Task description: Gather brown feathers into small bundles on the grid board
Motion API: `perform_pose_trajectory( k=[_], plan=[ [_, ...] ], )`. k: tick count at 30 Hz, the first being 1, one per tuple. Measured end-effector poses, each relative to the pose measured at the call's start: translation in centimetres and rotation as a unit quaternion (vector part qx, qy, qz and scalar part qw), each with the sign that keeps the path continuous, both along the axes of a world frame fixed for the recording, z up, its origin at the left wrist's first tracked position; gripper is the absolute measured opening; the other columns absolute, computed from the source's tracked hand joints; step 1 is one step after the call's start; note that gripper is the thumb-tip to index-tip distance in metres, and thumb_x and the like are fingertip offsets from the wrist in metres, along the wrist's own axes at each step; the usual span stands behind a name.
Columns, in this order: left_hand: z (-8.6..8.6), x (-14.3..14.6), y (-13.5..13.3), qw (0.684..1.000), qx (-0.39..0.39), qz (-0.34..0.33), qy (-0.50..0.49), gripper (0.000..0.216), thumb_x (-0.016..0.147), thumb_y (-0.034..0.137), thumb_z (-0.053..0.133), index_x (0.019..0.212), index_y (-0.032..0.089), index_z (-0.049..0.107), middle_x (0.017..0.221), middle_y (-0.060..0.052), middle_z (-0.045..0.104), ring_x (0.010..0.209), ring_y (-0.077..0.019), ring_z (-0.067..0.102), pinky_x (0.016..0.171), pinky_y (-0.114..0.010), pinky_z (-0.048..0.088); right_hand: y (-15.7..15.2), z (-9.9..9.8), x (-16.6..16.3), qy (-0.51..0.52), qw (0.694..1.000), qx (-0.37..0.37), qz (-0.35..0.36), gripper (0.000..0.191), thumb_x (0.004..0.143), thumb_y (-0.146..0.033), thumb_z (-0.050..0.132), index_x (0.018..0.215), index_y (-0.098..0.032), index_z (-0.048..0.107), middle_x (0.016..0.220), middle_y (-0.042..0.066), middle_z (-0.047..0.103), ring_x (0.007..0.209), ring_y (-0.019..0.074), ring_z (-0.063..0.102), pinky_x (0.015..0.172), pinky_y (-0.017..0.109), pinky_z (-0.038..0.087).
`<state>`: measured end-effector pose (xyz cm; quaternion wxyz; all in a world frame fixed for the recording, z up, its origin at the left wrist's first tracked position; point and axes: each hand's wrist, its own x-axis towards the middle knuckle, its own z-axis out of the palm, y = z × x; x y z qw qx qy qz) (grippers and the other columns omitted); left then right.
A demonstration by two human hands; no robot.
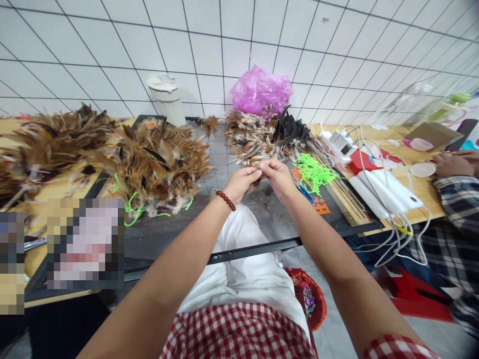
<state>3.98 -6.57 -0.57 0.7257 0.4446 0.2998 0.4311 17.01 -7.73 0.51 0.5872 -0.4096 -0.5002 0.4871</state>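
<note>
Left hand and right hand meet, fingertips pinched; what they hold is unclear. Brown feathers and green strands lie near, presumably for reach.

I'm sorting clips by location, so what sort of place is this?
Probably a small craft workshop: heaps of brown feathers, a tangle of bright green strands, and another person's plaid sleeve by the wooden table.

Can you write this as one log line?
left hand and right hand: pinched together, hold unclear; brown feathers: left; green strings: right; pink bag: back
</note>
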Motion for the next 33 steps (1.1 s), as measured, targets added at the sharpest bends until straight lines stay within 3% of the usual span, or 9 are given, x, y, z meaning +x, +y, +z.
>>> perform_pose_trajectory(
  k=[4, 7, 10, 16, 21, 25, 27, 31, 33],
  plan=[
    [-0.6, 0.2, 0.4, 0.999, 0.02, 0.05, 0.005, 0.015, 0.068, 0.024, 0.073, 0.064, 0.012, 0.066, 0.061, -0.003, 0.062, 0.057, -0.009, 0.054, 0.055, -0.021, 0.042, 0.3, -0.5, -0.2, -0.026, 0.999, 0.02, -0.014, 0.027, 0.066, -0.044, 0.073, 0.067, -0.018, 0.065, 0.057, -0.004, 0.055, 0.054, 0.0088, 0.045, 0.056, 0.024, 0.04],
    [-0.6, 0.1, 0.8, 0.991, 0.01, 0.132, -0.02, 0.01, 0.07, 0.02, 0.069, 0.067, 0.012, 0.065, 0.064, -0.003, 0.063, 0.057, -0.0084, 0.056, 0.058, -0.021, 0.045, 0.9, -1.2, 0.5, -0.066, 0.993, 0.039, -0.09, 0.022, 0.072, -0.041, 0.067, 0.073, -0.018, 0.066, 0.061, -0.004, 0.056, 0.055, 0.009, 0.045, 0.059, 0.024, 0.039],
    [-0.3, -0.1, 1.0, 0.979, -0.033, 0.191, -0.058, 0.011, 0.075, 0.023, 0.063, 0.073, 0.013, 0.061, 0.061, 0.0, 0.06, 0.055, -0.0097, 0.057, 0.057, -0.022, 0.046, 2.1, -1.7, 1.6, -0.2, 0.965, 0.07, -0.155, 0.015, 0.076, -0.032, 0.062, 0.078, -0.018, 0.068, 0.069, -0.001, 0.06, 0.062, 0.0114, 0.049, 0.064, 0.026, 0.04],
    [-0.2, 0.6, 0.3, 0.968, -0.006, 0.251, -0.01, 0.013, 0.081, 0.025, 0.055, 0.071, 0.017, 0.055, 0.051, 0.007, 0.045, 0.036, -0.0036, 0.029, 0.04, -0.018, 0.024, 5.4, -0.8, 0.4, -0.517, 0.835, 0.132, -0.133, 0.022, 0.081, -0.018, 0.053, 0.091, -0.02, 0.073, 0.091, 0.005, 0.063, 0.085, 0.018, 0.056, 0.079, 0.029, 0.041],
    [-0.8, 1.2, -0.1, 0.971, 0.052, 0.226, 0.055, 0.012, 0.077, 0.025, 0.059, 0.068, 0.017, 0.058, 0.051, 0.005, 0.047, 0.044, -0.0059, 0.036, 0.046, -0.019, 0.028, 8.1, 0.5, -2.8, -0.679, 0.719, 0.143, -0.031, 0.028, 0.087, -0.025, 0.051, 0.11, -0.024, 0.068, 0.101, 0.008, 0.062, 0.095, 0.0207, 0.054, 0.078, 0.03, 0.038],
    [-1.2, 1.1, 0.4, 0.963, 0.015, 0.265, 0.045, 0.014, 0.078, 0.029, 0.056, 0.071, 0.017, 0.057, 0.051, 0.006, 0.044, 0.041, -0.0057, 0.032, 0.044, -0.019, 0.024, 9.4, 1.4, -4.0, -0.746, 0.641, 0.179, 0.026, 0.02, 0.085, -0.022, 0.054, 0.092, -0.015, 0.071, 0.099, 0.014, 0.062, 0.097, 0.025, 0.053, 0.083, 0.036, 0.036],
    [-1.2, 0.9, 0.5, 0.963, 0.006, 0.265, 0.037, 0.014, 0.078, 0.029, 0.055, 0.073, 0.017, 0.057, 0.051, 0.007, 0.044, 0.04, -0.0051, 0.03, 0.043, -0.019, 0.021, 9.9, 1.7, -4.0, -0.719, 0.673, 0.174, 0.007, 0.018, 0.084, -0.02, 0.053, 0.084, -0.014, 0.069, 0.097, 0.013, 0.062, 0.095, 0.0241, 0.053, 0.083, 0.036, 0.037],
    [-1.0, 0.8, 0.4, 0.968, -0.012, 0.251, 0.019, 0.013, 0.079, 0.027, 0.053, 0.073, 0.016, 0.056, 0.051, 0.007, 0.044, 0.038, -0.0043, 0.029, 0.04, -0.019, 0.018, 10.1, 2.2, -2.8, -0.442, 0.882, 0.103, -0.128, 0.013, 0.083, -0.022, 0.05, 0.084, -0.017, 0.062, 0.087, 0.005, 0.063, 0.083, 0.017, 0.056, 0.076, 0.03, 0.042],
    [-0.7, 0.8, 0.3, 0.968, -0.022, 0.252, 0.001, 0.013, 0.08, 0.026, 0.052, 0.074, 0.016, 0.055, 0.051, 0.007, 0.043, 0.037, -0.0039, 0.029, 0.039, -0.019, 0.017, 9.3, 2.2, -1.6, -0.244, 0.959, 0.043, -0.139, 0.013, 0.08, -0.03, 0.055, 0.08, -0.018, 0.058, 0.074, 0.001, 0.061, 0.07, 0.0137, 0.056, 0.065, 0.026, 0.042]
  ],
)
